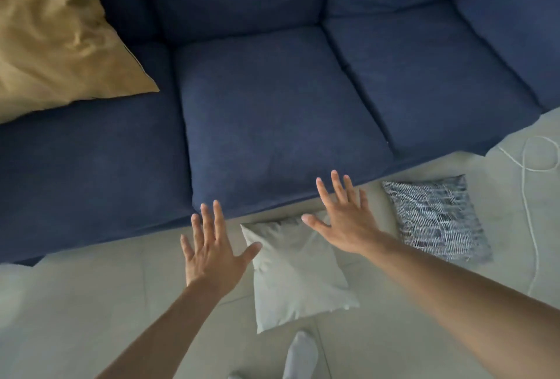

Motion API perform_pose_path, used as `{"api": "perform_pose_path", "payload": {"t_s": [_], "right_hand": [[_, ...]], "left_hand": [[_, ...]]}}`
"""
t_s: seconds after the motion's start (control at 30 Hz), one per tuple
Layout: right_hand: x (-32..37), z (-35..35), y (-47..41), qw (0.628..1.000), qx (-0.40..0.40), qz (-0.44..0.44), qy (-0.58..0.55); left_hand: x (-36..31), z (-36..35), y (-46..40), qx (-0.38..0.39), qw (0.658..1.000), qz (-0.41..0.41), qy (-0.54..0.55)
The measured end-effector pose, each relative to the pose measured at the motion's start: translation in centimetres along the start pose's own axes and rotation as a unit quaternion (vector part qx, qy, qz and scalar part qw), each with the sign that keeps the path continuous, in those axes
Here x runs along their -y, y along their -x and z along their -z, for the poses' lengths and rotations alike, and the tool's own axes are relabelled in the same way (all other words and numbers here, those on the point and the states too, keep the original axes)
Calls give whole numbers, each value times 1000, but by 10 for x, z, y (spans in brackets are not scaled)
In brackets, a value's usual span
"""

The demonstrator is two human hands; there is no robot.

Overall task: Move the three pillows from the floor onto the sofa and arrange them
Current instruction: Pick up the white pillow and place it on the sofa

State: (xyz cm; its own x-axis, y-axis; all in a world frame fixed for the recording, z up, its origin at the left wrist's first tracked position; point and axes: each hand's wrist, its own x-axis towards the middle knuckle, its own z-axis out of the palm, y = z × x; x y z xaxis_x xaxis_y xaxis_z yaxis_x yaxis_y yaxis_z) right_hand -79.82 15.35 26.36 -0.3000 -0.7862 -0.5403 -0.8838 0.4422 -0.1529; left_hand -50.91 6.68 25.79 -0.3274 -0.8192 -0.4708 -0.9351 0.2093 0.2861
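A mustard-yellow pillow (57, 36) lies on the left end of the dark blue sofa (272, 112). On the pale floor in front of the sofa lies a plain pale grey pillow (300, 281). To its right, also on the floor, lies a pillow with a black-and-white woven pattern (436, 218). My left hand (209, 251) is held with fingers spread just left of the grey pillow. My right hand (342, 218) is spread above the grey pillow's top right corner. Neither hand holds anything.
A white cord (527, 196) loops over the floor at the right, beside the patterned pillow. My foot in a white sock (300, 357) stands just below the grey pillow. The sofa's front edge runs close behind both hands.
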Motion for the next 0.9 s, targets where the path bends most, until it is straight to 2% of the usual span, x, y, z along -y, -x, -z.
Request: {"api": "perform_pose_path", "payload": {"t_s": [0.27,0.6,0.73,0.83,0.9], "right_hand": [[-57,-114,8,996,89,-29,1],[-113,-296,-41,984,171,-37,-35],[-125,-338,-79,974,186,-58,-114],[-130,-356,-98,953,194,-71,-223],[-131,-362,-104,944,198,-71,-253]], "left_hand": [[18,-123,7,111,993,27,-20],[57,-288,-55,176,980,58,73],[72,-338,-91,215,968,72,105],[81,-358,-107,250,944,77,202],[85,-364,-110,271,926,94,246]]}}
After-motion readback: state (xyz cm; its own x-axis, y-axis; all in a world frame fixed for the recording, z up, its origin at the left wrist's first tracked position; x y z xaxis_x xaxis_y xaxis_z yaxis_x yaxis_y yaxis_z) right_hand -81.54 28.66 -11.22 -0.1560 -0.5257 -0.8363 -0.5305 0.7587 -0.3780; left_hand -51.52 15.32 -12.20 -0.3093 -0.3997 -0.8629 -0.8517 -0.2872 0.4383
